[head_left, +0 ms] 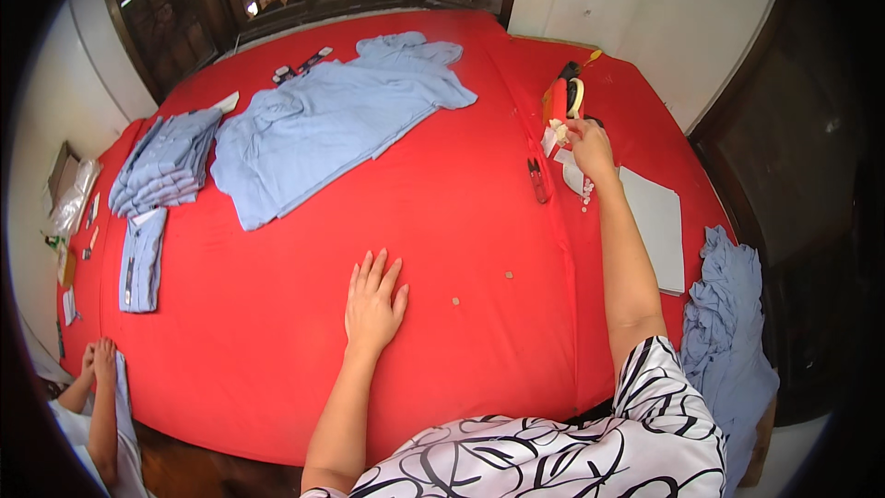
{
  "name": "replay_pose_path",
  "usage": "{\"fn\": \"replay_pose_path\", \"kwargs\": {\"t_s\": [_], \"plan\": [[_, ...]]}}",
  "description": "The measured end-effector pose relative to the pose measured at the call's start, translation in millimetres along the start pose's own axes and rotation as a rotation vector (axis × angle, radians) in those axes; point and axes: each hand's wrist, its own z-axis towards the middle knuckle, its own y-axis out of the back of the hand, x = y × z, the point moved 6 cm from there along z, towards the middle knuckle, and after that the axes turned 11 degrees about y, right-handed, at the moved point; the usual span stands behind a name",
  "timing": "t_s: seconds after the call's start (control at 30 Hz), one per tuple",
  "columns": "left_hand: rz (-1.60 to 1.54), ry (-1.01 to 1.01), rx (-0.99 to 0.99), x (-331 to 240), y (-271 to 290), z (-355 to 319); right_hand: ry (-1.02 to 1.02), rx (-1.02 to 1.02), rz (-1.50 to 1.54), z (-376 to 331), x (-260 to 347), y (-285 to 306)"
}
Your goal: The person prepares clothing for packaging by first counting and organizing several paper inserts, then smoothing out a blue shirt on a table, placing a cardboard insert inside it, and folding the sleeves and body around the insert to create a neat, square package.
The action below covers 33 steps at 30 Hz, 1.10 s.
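Observation:
My left hand [372, 306] lies flat on the red-covered table [433, 212], fingers spread and nothing in it. To its right are two tiny pale square pieces, a nearer one [455, 301] and a farther one [509, 274]. My right arm stretches to the far right, where my right hand [591, 149] has its fingers bent together at a crumpled cream-white bit [559, 132]. What the fingertips pinch is too small to tell. Beside that hand lie several small white buttons [587, 192] and red-handled thread snips [537, 181].
A tape dispenser [560, 95] stands beyond my right hand; white sheets [656, 231] lie under my forearm. Light blue garments are spread out [341, 120], stacked [166, 161], folded singly [141, 263] and bunched [728, 323]. Another person's hands [98, 358] are at the near left.

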Motion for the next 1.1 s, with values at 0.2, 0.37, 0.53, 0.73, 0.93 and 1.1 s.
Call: {"fn": "replay_pose_path", "kwargs": {"t_s": [0.2, 0.37, 0.53, 0.73, 0.93, 1.1], "plan": [[-0.018, 0.010, -0.005, -0.2, 0.5, 1.9, 0.012, 0.449, -0.291, -48.2, 42.9, -76.0], [-0.008, 0.005, -0.019, 0.2, 0.9, 3.5, 0.201, 0.097, -0.473, -87.4, 58.1, -103.2], [-0.007, -0.028, -0.021, 3.0, -2.0, 2.2, 0.292, -0.035, -0.411, -90.3, 33.6, -111.7], [0.000, -0.017, -0.018, 6.5, 0.9, 0.0, 0.164, 0.032, -0.353, -82.2, 55.2, -90.5], [-0.031, -0.006, -0.030, 5.0, 4.7, -0.4, 0.048, 0.159, -0.407, -80.6, 60.0, -97.6], [-0.428, 0.251, -0.054, 49.5, 13.7, 33.7, 0.049, 0.030, -0.196, -56.5, 38.0, -90.7]]}}
